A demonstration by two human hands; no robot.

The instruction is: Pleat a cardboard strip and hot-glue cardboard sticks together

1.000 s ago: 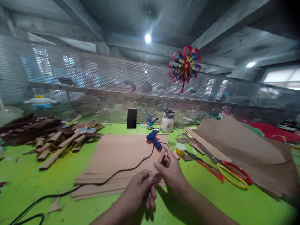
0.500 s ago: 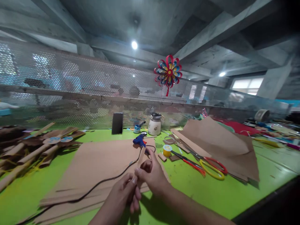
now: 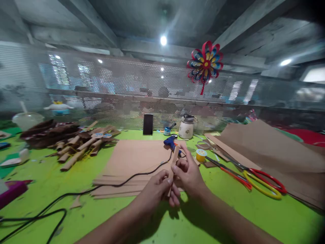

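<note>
Between my two hands is a narrow strip of brown cardboard (image 3: 174,156), tilted upright. My left hand (image 3: 160,185) pinches its lower end between thumb and fingers. Higher up, my right hand (image 3: 187,171) grips the strip with thumb and bent fingers, its index finger raised. Just beyond them lies a blue glue gun (image 3: 169,141) on a stack of brown cardboard sheets (image 3: 134,156). Its black cord (image 3: 132,177) runs across the sheets to the lower left. Part of the glue gun is hidden behind the strip and my right hand.
On the right lie scissors with red and yellow handles (image 3: 264,181), a small yellow tub (image 3: 201,155) and large brown paper sheets (image 3: 274,145). Rolled cardboard tubes (image 3: 78,152) are piled left. A white jar (image 3: 186,128) and a phone-like black slab (image 3: 148,124) stand at the back.
The view has turned left, so everything sits further right in the picture and more of the left table shows. Both hands keep hold of the strip in much the same pose.
</note>
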